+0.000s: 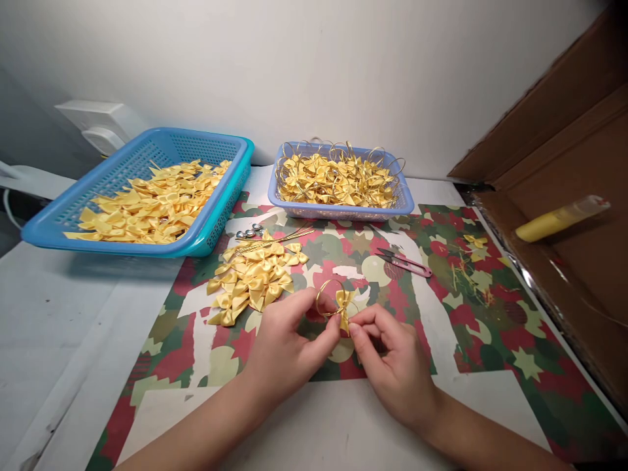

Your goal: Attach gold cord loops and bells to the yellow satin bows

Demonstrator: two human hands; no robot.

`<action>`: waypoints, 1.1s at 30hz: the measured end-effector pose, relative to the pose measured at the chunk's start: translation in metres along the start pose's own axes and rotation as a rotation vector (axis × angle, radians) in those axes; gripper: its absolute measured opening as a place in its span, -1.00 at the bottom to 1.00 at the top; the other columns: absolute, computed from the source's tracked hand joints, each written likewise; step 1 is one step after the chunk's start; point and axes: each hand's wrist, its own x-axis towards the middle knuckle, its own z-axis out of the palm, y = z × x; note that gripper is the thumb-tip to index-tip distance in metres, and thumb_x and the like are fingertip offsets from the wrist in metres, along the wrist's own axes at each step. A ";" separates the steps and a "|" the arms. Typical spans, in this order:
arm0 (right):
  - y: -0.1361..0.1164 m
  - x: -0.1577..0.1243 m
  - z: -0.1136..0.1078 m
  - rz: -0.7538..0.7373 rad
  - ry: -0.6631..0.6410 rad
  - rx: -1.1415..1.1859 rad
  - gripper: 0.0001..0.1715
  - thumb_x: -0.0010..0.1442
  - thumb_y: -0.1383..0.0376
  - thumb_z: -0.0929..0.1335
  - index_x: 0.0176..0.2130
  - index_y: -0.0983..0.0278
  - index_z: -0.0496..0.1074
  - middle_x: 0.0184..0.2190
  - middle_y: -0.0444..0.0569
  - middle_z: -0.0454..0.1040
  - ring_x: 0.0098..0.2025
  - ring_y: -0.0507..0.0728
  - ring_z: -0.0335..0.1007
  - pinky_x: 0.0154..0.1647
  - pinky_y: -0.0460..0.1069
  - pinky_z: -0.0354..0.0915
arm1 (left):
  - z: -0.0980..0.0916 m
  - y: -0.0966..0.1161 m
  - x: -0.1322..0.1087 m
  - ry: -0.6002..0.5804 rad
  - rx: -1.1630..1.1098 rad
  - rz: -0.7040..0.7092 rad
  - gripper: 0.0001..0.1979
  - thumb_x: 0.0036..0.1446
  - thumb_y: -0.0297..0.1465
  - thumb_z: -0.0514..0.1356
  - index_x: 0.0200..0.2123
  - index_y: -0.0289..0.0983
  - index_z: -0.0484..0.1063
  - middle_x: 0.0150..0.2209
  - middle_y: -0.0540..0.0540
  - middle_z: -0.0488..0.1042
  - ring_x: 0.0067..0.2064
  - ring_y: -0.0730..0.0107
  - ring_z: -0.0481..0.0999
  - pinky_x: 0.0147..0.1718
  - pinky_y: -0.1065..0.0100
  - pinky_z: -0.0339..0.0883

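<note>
My left hand (297, 337) is closed, thumb and forefinger pinching a yellow satin ribbon bow (344, 299) at its middle. A gold wire (318, 296) rises from the bow in a round loop above those fingers. My right hand (395, 356) is also closed, its thumb and forefinger pinched together against the bow's lower right edge, where a thin end of the gold wire seems to run into them. The fingertips hide exactly what is gripped there. Left of my hands lies a pile of loose yellow bows (258, 278), with several straight gold wires (275, 242) behind it.
A blue basket (44, 226) of bows, nested in a turquoise one, stands at left. Another basket (338, 210) at the back holds bows with wire loops. Thread snips (405, 263), small silver bells (249, 232), thread scraps (473, 281) and a yellow tube (554, 222) lie around.
</note>
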 end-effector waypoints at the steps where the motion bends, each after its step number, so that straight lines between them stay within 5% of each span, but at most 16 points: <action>1: 0.000 0.000 0.000 -0.005 0.002 0.003 -0.84 0.30 0.33 0.21 -0.36 0.25 0.25 -0.64 -0.26 0.15 -0.63 -0.05 0.03 -0.60 -0.11 -0.02 | 0.000 0.000 0.000 -0.002 0.006 0.005 -0.89 0.09 -0.46 0.18 -0.48 -0.26 0.36 -0.52 0.03 0.44 -0.47 0.50 0.40 -0.47 0.48 0.26; 33: 0.003 -0.003 0.004 0.116 -0.005 0.183 -0.75 0.34 0.19 0.21 -0.36 0.25 0.25 -0.64 -0.24 0.15 -0.60 -0.04 0.06 -0.58 -0.11 0.03 | 0.000 -0.004 0.001 0.058 0.026 0.190 -0.91 0.10 -0.53 0.20 -0.44 -0.30 0.41 -0.51 0.02 0.48 -0.48 0.55 0.45 -0.46 0.55 0.32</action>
